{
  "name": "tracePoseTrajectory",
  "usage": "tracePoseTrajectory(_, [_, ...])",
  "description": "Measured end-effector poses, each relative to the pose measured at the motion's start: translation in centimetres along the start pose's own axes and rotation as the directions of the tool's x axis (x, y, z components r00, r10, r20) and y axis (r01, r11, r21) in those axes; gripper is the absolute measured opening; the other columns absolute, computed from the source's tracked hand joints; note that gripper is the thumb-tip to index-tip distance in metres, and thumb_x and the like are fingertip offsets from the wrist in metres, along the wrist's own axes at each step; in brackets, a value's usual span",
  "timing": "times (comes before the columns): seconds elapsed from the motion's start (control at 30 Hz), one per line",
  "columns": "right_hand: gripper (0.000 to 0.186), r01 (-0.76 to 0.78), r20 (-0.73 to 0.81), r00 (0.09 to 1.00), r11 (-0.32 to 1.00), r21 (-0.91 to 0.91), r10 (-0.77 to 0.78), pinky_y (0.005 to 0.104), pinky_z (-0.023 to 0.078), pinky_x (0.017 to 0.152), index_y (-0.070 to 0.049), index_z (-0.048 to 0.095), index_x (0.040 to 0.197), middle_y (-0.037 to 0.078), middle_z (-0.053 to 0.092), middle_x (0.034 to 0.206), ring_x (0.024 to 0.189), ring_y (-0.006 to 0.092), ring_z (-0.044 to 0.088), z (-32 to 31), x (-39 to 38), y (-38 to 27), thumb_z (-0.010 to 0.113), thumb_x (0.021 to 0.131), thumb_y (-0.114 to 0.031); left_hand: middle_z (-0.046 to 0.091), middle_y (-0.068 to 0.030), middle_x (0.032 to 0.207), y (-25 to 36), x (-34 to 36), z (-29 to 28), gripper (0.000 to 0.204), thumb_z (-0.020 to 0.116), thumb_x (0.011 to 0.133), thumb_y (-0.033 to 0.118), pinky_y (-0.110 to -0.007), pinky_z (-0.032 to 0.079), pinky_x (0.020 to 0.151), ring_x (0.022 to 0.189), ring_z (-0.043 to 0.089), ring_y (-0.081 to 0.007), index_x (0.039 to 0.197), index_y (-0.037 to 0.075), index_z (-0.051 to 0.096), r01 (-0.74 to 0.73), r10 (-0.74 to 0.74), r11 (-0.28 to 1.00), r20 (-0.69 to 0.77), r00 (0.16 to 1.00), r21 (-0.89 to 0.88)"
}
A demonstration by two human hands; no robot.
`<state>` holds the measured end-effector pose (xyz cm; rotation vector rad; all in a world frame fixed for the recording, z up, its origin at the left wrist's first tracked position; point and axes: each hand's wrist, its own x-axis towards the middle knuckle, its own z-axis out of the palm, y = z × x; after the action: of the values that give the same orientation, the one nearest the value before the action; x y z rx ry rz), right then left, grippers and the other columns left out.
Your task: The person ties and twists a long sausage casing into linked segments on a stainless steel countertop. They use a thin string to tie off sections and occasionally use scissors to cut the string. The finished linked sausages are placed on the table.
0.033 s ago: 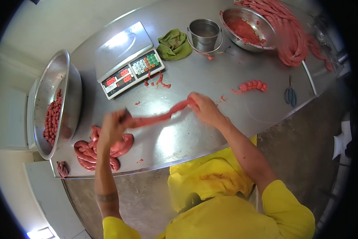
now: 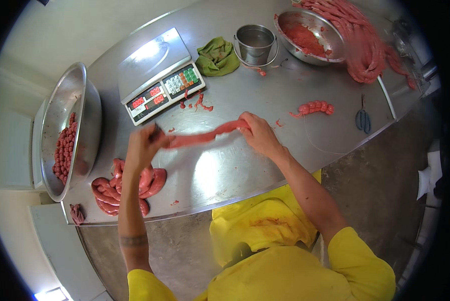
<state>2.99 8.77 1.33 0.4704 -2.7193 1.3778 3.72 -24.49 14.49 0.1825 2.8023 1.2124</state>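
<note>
A length of raw sausage [image 2: 205, 136] is stretched between my two hands, above the middle of the steel table [image 2: 245, 173]. Its left end is gripped by my left hand [image 2: 146, 143], closed around it. My right hand [image 2: 259, 133] pinches the other end between thumb and fingers. Below my left forearm lies a coiled pile of raw sausage [image 2: 155, 183], partly hidden by that arm. To the right of my right hand rests a short string of tied sausage links [image 2: 315, 108] with a thin pale string trailing from it.
Scissors [image 2: 363, 120] lie near the right edge. Along the back stand a digital scale [image 2: 162, 93], green cloth [image 2: 217, 57], metal bucket [image 2: 255, 42], bowl with red meat [image 2: 280, 22] and heaped sausage [image 2: 365, 65]. A large steel basin [image 2: 92, 125] holding small links stands left.
The sausage between my hands sags less and lies slightly higher. My left hand has risen a little; both hands keep their hold.
</note>
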Motion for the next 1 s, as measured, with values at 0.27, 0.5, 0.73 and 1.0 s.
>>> tracePoseTrajectory(0.27, [0.024,-0.302,0.245,0.930,0.949,0.094,0.272,0.0412,0.054,0.074,-0.002,0.063,0.110,0.016,0.068,0.087,0.080,0.0307,0.068,-0.1,-7.9,-0.4,0.072,0.092,-0.014,0.068,-0.0215,0.081,-3.8,3.5,19.5,0.034,0.070,0.095,0.032,-0.047,0.052,0.071,0.077,0.068,-0.0400,0.096,-0.002,0.067,0.102,-0.109,0.994,-0.304,0.946,-0.037])
tracePoseTrajectory(0.5, [0.018,-0.437,0.046,0.899,0.885,0.162,0.435,0.0358,0.056,0.074,-0.001,0.069,0.104,0.013,0.074,0.086,0.077,0.0256,0.072,-3.2,-9.9,4.2,0.071,0.092,-0.014,0.063,-0.0186,0.098,3.4,0.4,28.3,0.045,0.075,0.092,0.038,-0.047,0.055,0.083,0.095,0.065,-0.0343,0.104,-0.002,0.061,0.293,-0.175,0.894,-0.339,0.925,0.339])
tracePoseTrajectory(0.73, [0.030,-0.451,-0.014,0.885,0.864,0.225,0.466,0.0386,0.056,0.075,-0.001,0.069,0.103,0.016,0.074,0.088,0.082,0.0287,0.073,-3.5,-2.9,2.8,0.070,0.093,-0.028,0.064,-0.0084,0.098,-0.6,1.3,23.9,0.024,0.054,0.108,0.023,-0.041,0.063,0.081,0.092,0.068,-0.0209,0.113,0.001,0.060,0.702,-0.106,-0.103,0.709,0.697,-0.705])
tracePoseTrajectory(1.0, [0.045,-0.156,0.416,0.872,0.951,-0.265,0.259,0.0507,0.057,0.086,0.005,0.049,0.128,0.027,0.071,0.107,0.098,0.0448,0.071,3.8,4.0,-0.2,0.064,0.092,-0.017,0.069,-0.0083,0.090,2.9,-2.6,26.4,0.043,0.038,0.112,0.034,-0.035,0.052,0.068,0.077,0.064,-0.0192,0.096,0.004,0.065,0.414,-0.298,0.826,0.328,0.896,-0.381])
